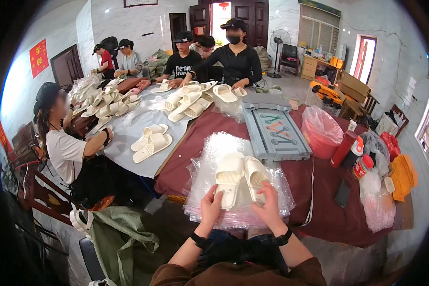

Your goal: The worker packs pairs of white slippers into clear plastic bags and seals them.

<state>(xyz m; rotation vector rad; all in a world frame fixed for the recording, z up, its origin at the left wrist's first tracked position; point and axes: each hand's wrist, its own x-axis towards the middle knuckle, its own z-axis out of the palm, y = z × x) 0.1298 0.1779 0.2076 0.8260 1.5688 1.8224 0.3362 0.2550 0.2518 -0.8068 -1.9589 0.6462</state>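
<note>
A pair of cream slide slippers lies toes away from me on a pile of clear plastic bags. My left hand is closed on the outer heel edge of the left slipper, thumb along its side. At the heel of the right slipper, my right hand grips the sole edge between thumb and fingers. The two slippers stand side by side, touching or nearly so, with the right one slightly turned. Whether the bag beneath wraps around them I cannot tell.
Beyond the bags lies a grey folded plastic stool. A pink bag-lined tub, red bottle and phone sit to the right. Another slipper pair and a slipper heap are left. Several people work around the tables.
</note>
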